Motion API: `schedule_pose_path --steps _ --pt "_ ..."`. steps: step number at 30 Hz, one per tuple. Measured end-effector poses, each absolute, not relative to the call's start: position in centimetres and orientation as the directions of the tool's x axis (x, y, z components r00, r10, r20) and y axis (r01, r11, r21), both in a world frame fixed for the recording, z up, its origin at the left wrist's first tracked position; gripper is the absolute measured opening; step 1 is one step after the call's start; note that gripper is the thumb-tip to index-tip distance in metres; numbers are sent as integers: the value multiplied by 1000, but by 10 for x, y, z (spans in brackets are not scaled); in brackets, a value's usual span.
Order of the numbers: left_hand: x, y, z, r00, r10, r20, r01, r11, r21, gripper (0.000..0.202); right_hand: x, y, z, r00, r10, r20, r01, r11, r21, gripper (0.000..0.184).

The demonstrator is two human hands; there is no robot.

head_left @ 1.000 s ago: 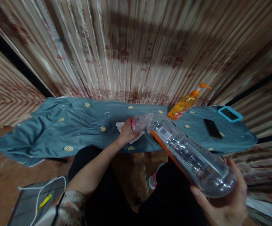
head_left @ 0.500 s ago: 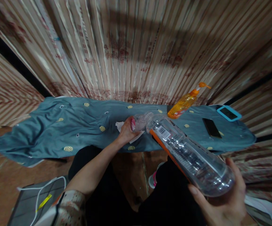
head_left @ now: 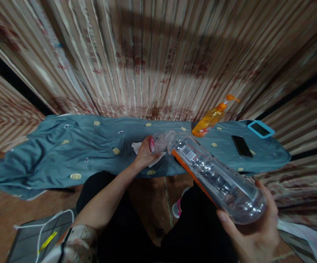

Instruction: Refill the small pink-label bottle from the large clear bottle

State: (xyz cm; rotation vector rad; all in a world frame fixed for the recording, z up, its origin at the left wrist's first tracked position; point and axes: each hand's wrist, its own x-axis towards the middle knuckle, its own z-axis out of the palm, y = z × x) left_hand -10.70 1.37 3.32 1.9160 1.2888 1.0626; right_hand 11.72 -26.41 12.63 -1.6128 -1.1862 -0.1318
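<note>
Head view: a large clear plastic bottle with an orange label runs slantwise from the middle of the frame to the lower right. The right hand cups its rounded base, the grip wrapped around it with the thumb on the near side. The left hand is at the centre, its grip closed on the bottle's neck end by the pink cap. It rests over a crumpled white tissue on the teal-clothed desk. An orange pump bottle and a black phone sit toward the upper right.
</note>
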Motion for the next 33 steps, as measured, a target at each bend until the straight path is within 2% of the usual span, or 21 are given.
schedule_pose_path --steps 15,19,33 --pt "-106 13 37 205 951 233 479 -305 823 91 114 -261 128 512 599 615 735 64 -675 107" --pt "-107 14 35 222 942 251 462 -328 824 91 116 -261 128 495 600 628 740 87 -667 111" --pt "-105 14 33 206 942 265 474 -333 815 88 118 -258 132 449 606 657 764 120 -633 109"
